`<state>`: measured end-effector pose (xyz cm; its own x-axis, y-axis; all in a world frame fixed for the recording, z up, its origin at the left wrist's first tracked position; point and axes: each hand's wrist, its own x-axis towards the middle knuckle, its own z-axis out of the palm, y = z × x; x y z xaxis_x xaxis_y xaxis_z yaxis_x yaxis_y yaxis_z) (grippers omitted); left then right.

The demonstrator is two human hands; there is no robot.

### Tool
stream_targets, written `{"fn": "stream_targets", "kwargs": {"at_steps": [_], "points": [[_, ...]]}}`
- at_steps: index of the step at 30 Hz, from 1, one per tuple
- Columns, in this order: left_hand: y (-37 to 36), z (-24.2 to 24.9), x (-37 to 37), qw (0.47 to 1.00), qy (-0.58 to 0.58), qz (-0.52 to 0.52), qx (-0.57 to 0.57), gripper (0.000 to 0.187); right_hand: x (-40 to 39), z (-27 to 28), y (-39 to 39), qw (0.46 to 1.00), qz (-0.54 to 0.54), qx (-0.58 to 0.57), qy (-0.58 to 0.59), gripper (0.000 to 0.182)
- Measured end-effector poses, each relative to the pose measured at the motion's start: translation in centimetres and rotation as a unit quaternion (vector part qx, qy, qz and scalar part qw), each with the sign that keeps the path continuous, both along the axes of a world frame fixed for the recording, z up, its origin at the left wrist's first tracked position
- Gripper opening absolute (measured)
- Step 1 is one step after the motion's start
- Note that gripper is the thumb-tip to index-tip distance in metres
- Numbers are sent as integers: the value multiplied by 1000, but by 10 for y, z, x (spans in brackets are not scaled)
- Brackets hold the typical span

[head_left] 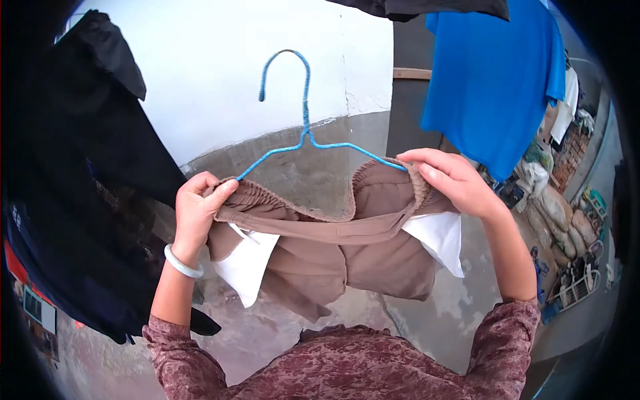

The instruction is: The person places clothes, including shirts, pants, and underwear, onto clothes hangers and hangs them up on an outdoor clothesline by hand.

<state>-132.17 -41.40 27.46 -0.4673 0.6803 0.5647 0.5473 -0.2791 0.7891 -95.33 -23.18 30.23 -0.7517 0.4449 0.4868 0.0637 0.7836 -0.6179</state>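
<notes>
Brown elastic-waist trousers (pixel 307 260) hang in front of me, their white pocket linings turned out on both sides. A blue wire hanger (pixel 306 110) stands upright in the waistband, its hook pointing up and bare. My left hand (pixel 195 210) is closed on the left end of the waistband, thumb on top, where the hanger's left arm goes in. My right hand (pixel 453 180) is closed around the right end of the waistband, by the hanger's right tip. Both hanger tips are hidden by fabric and fingers. A pale bangle (pixel 183 262) circles my left wrist.
Dark clothes (pixel 73 133) hang close on the left. A blue shirt (pixel 497 80) hangs at the upper right, with a dark garment edge (pixel 427 7) overhead. A white and grey wall (pixel 233 87) stands ahead. Sacks (pixel 553 213) and a white rack (pixel 579 288) are at the right.
</notes>
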Motion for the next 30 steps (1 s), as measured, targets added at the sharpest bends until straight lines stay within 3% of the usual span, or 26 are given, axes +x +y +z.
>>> {"fn": "stream_targets", "kwargs": {"at_steps": [1,3,7,9,10,11,13,14,17,18,20,21,24,27,28,30], "points": [[-2,1,1,999,-29,-13,-21,32,4,2,-3,999,-24,41,-24,37],[0,-1,-1,998,-47,-24,-21,31,14,2,-3,998,-30,20,-59,36],[0,3,4,990,-111,-70,-47,29,26,-11,10,998,-22,-42,35,34],[-1,8,3,983,-129,-115,-58,29,28,-12,5,995,-63,35,-75,33],[2,5,1,978,-153,-129,-56,32,24,-18,5,985,-42,146,-78,28],[4,6,3,974,-171,-133,-62,38,18,-23,5,981,-33,182,-56,19],[8,9,-7,937,-231,-222,-135,58,15,-37,1,969,-112,219,-13,12],[9,11,-9,936,-231,-220,-145,62,15,-40,0,970,-94,222,-10,12],[4,25,-10,880,-234,-364,-195,71,19,-39,5,962,-137,227,66,9],[3,20,-18,881,-237,-361,-193,71,20,-39,3,960,-146,228,75,9],[4,13,-26,945,-83,-262,-178,55,25,-33,3,960,-162,217,77,10],[3,11,-24,945,-85,-260,-181,55,26,-32,5,961,-161,214,76,10],[-2,2,-7,978,142,-102,-115,38,28,-32,11,966,-146,202,67,13],[1,9,17,974,134,-107,-150,31,25,-28,16,970,-126,196,71,13],[7,4,21,968,214,-67,-112,23,25,-28,17,970,-136,192,64,13],[15,-5,26,975,182,-75,-107,24,25,-24,24,984,-127,114,56,18]]}}
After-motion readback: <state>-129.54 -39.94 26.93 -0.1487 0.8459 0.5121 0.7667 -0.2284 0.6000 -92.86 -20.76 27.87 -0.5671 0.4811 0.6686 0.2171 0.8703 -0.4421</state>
